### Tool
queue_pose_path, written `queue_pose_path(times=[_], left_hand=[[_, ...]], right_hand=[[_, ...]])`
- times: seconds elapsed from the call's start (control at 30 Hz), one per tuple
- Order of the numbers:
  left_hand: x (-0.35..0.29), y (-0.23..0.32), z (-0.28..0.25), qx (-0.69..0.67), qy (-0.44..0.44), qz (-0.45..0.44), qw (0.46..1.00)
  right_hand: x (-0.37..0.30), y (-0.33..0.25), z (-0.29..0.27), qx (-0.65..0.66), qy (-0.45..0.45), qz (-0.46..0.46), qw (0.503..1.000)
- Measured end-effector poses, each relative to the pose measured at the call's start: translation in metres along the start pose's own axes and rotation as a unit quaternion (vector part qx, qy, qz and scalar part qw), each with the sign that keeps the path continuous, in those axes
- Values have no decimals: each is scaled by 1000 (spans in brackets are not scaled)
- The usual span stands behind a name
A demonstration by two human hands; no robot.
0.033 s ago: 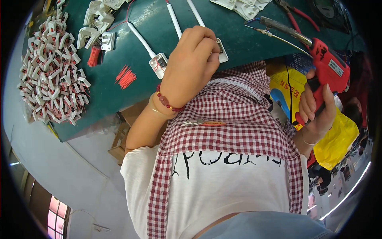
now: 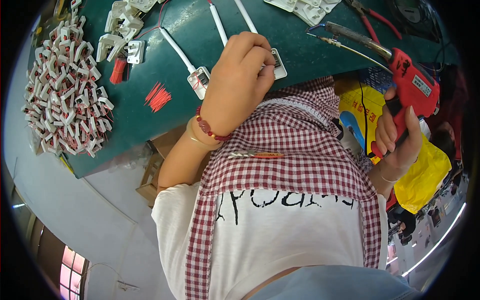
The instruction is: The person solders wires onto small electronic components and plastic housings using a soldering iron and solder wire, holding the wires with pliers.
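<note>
My left hand (image 2: 240, 82), with a beaded bracelet on the wrist, pinches a small white plastic part (image 2: 278, 64) with a white tube on it, at the near edge of the green table (image 2: 300, 55). My right hand (image 2: 397, 137) grips the handle of a red glue gun (image 2: 412, 82) off the table's right corner. Its metal nozzle (image 2: 350, 36) points left over the table, a short way from the held part. A second white part with a tube (image 2: 199, 79) lies just left of my left hand.
A big heap of white clips with red wires (image 2: 65, 100) covers the table's left end. Cut red wire bits (image 2: 159, 96), more white parts (image 2: 122, 37) and red-handled pliers (image 2: 372, 15) lie about. A yellow bag (image 2: 425, 175) and a cardboard box (image 2: 155, 170) sit below.
</note>
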State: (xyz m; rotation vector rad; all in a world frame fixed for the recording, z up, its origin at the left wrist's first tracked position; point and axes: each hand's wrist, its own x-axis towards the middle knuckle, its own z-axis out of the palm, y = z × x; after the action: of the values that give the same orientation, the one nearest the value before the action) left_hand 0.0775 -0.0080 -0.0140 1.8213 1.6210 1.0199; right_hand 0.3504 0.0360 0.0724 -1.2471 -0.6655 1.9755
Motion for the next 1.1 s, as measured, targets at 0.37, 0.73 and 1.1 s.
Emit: queue_pose_path(times=[0.37,0.73,1.1], left_hand=[[0,3,0,-49,-19,-139,989],[1,7,-2,-11,-31,-112,993],[1,13,-1,-78,31,-145,986]], right_hand=[[1,-2,1,-62,1,59,996],[6,-1,6,-81,-15,77,994],[13,7,15,-61,-45,2,997]])
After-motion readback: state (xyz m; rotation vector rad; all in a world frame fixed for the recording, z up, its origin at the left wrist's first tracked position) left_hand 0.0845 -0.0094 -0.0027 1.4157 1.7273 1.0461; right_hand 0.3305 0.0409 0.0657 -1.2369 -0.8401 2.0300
